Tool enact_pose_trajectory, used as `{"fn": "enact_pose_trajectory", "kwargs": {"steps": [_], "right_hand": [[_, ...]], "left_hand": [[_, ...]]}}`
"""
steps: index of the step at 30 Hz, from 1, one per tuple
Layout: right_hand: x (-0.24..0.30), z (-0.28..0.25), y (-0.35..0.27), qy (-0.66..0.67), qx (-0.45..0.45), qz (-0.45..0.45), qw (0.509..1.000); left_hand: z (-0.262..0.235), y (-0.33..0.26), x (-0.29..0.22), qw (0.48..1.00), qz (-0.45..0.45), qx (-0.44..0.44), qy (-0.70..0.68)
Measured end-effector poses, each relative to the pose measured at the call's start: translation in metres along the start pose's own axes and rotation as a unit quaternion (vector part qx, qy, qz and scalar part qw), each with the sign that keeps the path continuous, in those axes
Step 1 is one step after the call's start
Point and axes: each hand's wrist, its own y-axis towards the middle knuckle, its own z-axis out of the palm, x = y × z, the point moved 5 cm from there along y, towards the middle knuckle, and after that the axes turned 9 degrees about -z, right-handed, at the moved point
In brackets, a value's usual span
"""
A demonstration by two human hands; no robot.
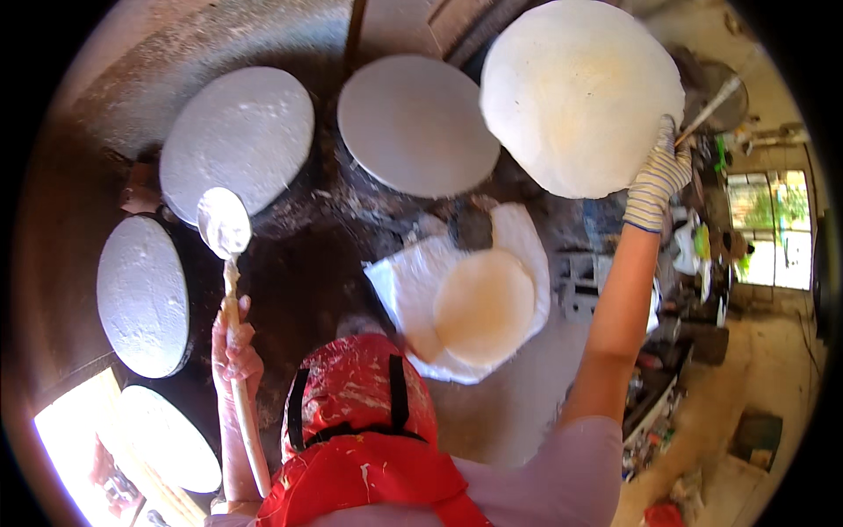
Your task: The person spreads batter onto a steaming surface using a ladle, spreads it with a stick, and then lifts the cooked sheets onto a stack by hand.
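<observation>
One long, pale-handled ladle (231, 290), its round bowl smeared white, is clasped in the bare fingers of my left hand (235, 351), the bowl crossing the rim of a rough, white-coated disc (241, 136). My right hand (665, 167), in a striped knit glove (652, 193), meets the lower right edge of a broad, round white sheet (580, 97) beside a smooth, matte grey disc (413, 123); whether its fingers pinch it, I cannot tell.

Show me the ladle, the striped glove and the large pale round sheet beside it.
Ladle (225, 223): head view, on its bowl.
Striped glove (655, 179): head view, on its middle.
Large pale round sheet (581, 98): head view, middle of its face.
</observation>
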Motion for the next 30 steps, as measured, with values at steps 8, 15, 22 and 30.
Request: {"fn": "enact_pose_trajectory", "kwargs": {"steps": [8,15,22,30], "right_hand": [[-0.111,-0.198,-0.199,-0.002,-0.067,0.253,0.965],[-0.322,-0.316,-0.486,-0.002,-0.130,0.481,0.867],[-0.377,-0.334,-0.534,-0.137,-0.035,0.536,0.832],[-0.325,-0.325,-0.500,-0.222,-0.043,0.433,0.873]], "left_hand": [[-0.028,-0.003,0.051,0.998,-0.054,0.018,0.019],[-0.066,0.019,0.119,0.997,-0.063,0.002,0.037],[-0.103,0.031,0.198,0.998,-0.050,-0.038,-0.001],[-0.117,0.007,0.190,0.995,0.024,-0.090,0.021]]}}
